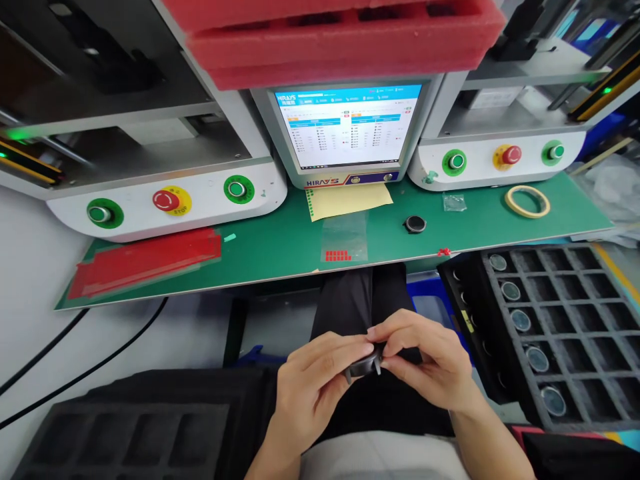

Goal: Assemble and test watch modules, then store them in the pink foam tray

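Our left hand (pixel 317 373) and right hand (pixel 431 357) pinch a dark watch-like piece (pixel 365 366), lower center, probably light but slick, so we'd grip its edges.

The bench top (pixel 270 237) is green, with red foam (pixel 345 53) above it, a charcoal grid-patterned tray (pixel 575 333) at its front right and a dark-grey piece (pixel 364 366) before it.

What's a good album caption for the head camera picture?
Left fingers and right fingers hold a dark watch case before a green worktop.
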`<state>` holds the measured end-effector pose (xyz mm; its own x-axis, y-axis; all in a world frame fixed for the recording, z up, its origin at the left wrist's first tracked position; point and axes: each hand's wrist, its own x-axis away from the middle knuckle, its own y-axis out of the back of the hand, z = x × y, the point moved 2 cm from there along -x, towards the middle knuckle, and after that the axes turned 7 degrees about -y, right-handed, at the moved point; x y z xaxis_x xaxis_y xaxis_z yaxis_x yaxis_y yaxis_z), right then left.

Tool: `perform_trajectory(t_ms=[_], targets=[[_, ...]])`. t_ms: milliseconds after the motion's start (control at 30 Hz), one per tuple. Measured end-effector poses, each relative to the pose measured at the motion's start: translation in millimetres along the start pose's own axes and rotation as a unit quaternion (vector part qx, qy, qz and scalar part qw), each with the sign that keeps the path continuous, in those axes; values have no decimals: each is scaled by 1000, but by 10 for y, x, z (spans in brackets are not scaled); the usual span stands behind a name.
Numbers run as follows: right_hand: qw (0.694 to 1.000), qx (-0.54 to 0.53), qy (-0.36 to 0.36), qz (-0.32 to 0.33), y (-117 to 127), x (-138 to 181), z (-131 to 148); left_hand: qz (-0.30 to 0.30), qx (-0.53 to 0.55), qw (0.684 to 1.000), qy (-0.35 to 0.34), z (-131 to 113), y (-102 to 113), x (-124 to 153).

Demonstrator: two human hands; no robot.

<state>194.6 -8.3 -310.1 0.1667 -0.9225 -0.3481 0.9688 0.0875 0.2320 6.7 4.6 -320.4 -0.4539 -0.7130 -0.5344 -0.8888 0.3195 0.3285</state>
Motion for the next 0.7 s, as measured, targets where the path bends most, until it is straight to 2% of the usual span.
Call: perform_trajectory(t_ms=[267,467,700], targets=[[1000,-12,-17,18,-7,21,-87,5,11,1000,9,35,-26,-11],[994,-92,-10,-65,-104,76,-155,-19,-5,1000,5,22,-30,-53],[987,-85,47,-127,-137,61,-98,-23,8,1000,2,26,-36,-29]])
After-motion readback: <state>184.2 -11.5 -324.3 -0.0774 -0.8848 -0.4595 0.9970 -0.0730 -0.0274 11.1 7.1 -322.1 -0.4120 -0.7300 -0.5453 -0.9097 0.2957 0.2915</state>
